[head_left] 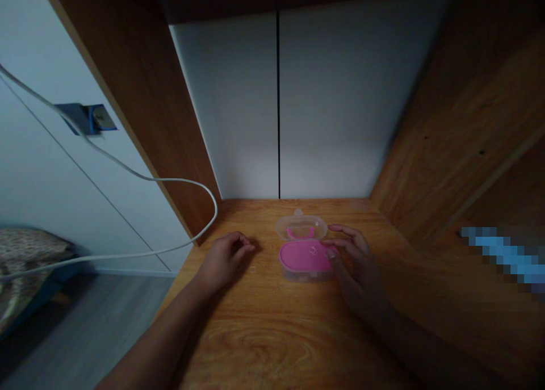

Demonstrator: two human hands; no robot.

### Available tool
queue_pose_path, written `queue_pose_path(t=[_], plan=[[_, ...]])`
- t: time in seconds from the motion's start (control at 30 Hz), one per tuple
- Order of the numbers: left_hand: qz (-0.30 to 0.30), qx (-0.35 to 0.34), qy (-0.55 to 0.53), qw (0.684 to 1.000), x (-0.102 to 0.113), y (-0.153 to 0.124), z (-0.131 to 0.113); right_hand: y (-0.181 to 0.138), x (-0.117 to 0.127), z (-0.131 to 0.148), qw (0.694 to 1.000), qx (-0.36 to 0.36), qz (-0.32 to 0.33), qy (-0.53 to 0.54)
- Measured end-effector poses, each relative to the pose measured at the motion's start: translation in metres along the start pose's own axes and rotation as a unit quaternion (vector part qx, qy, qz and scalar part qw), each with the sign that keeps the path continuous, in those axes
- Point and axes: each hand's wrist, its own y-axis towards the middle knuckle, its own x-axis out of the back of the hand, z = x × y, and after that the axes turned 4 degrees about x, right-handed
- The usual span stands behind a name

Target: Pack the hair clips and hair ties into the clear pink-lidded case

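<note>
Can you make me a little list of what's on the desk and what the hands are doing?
desk: wooden, in a dim alcove
box: small, pink, lid open
lid: clear, tipped back behind the box
left hand: curled on the desk, apart from the box
right hand: fingertips touching the box's right edge
cable: white, hanging at the left

The wooden surface [264, 333] carries a small open case [304, 259], pink inside with a clear lid, touching the fingertips of the right grip [353, 265]. A tiny clear ring [252, 269] lies between the case and the loosely curled left grip [223, 259], which rests on the wood.
</note>
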Motion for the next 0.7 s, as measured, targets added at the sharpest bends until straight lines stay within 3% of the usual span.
queue_pose_path(t=[0.1, 0.2, 0.43, 0.53, 0.7], plan=[[-0.007, 0.052, -0.132, 0.99, -0.006, -0.003, -0.008, 0.0, 0.0, 0.001, 1.0, 0.021, -0.001, -0.011], [-0.005, 0.085, -0.255, 0.963, -0.016, -0.008, -0.018, 0.0, 0.001, 0.008, 0.994, 0.097, -0.001, -0.039], [0.064, 0.061, -0.419, 0.904, -0.043, -0.038, -0.053, -0.007, 0.002, 0.03, 0.95, 0.294, 0.031, -0.103], [0.114, 0.044, -0.469, 0.875, -0.054, -0.047, -0.062, -0.008, 0.002, 0.032, 0.938, 0.327, 0.032, -0.109], [0.142, 0.051, -0.522, 0.839, -0.062, -0.049, -0.065, -0.006, 0.002, 0.033, 0.938, 0.331, 0.03, -0.101]])
